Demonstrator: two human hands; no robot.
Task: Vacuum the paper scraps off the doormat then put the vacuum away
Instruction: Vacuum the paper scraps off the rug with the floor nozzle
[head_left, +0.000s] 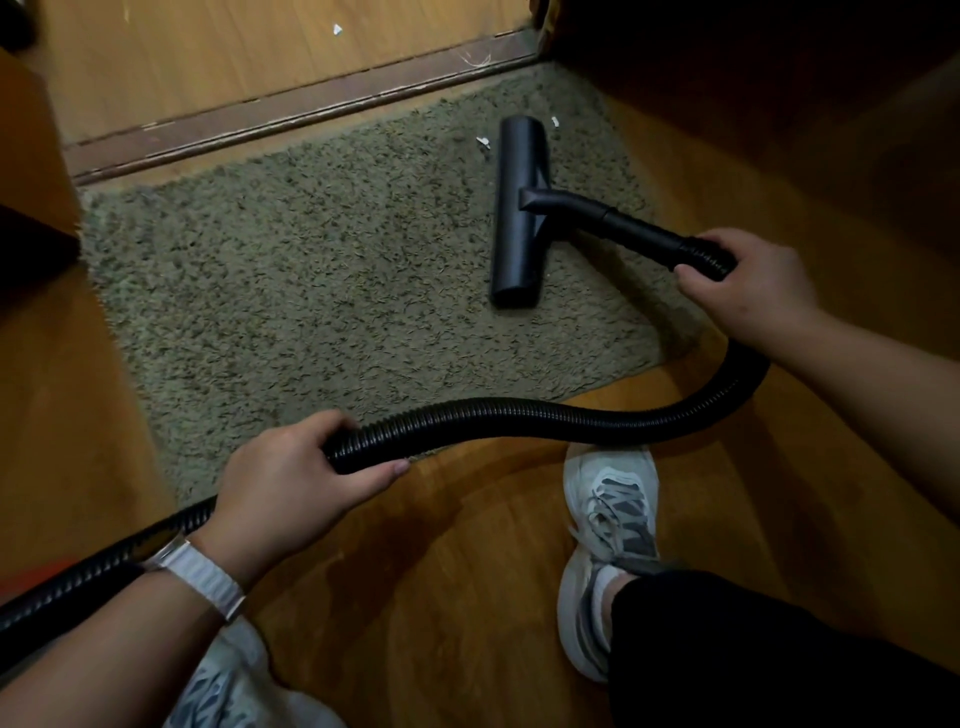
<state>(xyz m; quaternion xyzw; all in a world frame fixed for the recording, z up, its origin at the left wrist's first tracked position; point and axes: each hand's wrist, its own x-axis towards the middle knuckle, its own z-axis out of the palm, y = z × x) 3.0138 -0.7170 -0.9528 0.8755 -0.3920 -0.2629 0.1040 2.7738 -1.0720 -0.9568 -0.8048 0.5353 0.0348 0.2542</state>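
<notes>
I have one black ribbed hose (545, 415) in both hands. My left grip (291, 478) is wrapped round it near the front edge of the doormat (311, 286), fingers curled over the top and thumb underneath. From there the hose runs back past my wrist to the lower left edge of view. My right grip (748, 291) is clamped round the hose where the ribbed part meets the one smooth rigid tube (623, 223), at the right side of the mat. Between my two hands the hose sags in one loop over the wooden floor (467, 571).

The tube ends in one long black floor head (517, 218), which lies flat on the right half of the mat, set crosswise to the tube.

I count three white paper scraps. One scrap (483, 142) lies on the mat just left of the head's far end. A second scrap (555, 122) lies on the mat just right of that same end. A third scrap (337, 29) lies well apart from them, on the floor beyond the dark threshold strip (291, 117) that runs along the mat's far edge.

There is one pale watch strap (202, 574) on my left wrist. My two grey and white shoes show below: the right shoe (610, 545) just off the mat's front edge, the left shoe (228, 680) at the bottom of view.
</notes>
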